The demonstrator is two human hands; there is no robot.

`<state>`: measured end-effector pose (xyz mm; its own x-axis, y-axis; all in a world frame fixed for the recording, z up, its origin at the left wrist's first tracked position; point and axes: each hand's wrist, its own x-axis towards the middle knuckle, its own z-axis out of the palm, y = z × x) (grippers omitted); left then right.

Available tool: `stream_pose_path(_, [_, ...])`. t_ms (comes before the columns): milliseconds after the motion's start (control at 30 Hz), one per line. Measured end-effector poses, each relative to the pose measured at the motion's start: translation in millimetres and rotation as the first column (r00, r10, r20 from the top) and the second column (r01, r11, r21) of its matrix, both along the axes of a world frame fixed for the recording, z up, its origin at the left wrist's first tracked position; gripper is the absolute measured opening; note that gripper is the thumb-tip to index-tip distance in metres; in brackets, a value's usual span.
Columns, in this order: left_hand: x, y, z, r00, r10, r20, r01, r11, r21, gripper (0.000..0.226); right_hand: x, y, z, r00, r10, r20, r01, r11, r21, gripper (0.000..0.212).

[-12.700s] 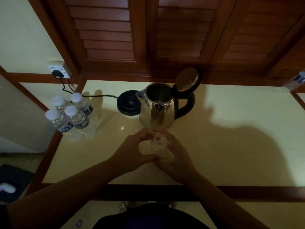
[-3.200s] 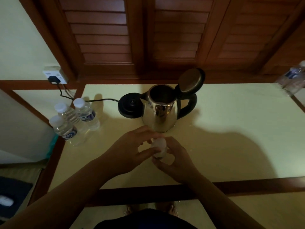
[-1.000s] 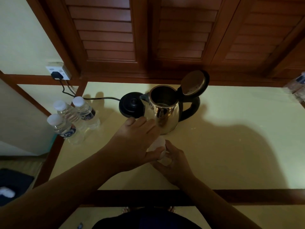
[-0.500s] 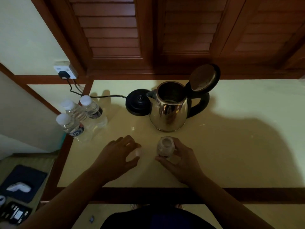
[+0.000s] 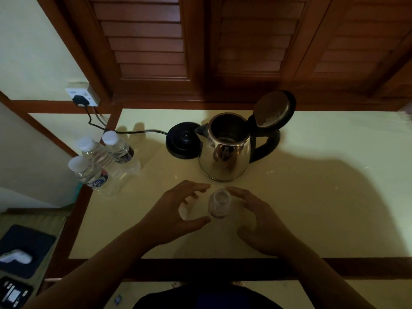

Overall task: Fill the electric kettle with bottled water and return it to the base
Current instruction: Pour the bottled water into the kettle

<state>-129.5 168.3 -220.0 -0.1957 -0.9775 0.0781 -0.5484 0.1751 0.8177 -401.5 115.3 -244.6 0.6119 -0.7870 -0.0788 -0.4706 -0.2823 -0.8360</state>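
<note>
Risk of tipping the uncapped bottle standing between released, loosely spread left hand and right hand, just short of the open-lidded kettle beside, not on, its base.

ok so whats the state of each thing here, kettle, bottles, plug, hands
kettle: lid up, off its base, upright on the table
base: bare, corded to the wall
plug: in the socket
open bottle: uncapped, upright between both hands
three bottles: capped, upright
left hand: open
right hand: open
</note>
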Motion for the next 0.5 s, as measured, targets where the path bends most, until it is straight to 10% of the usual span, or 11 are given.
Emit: stream_pose_path(500, [-29.2, -12.0, -2.1, 0.983, 0.038, -0.179, -0.026, 0.997, 0.069, 0.051, 36.5, -31.5, -5.7, 0.912, -0.368, 0.181, 0.408, 0.861, -0.305, 0.112])
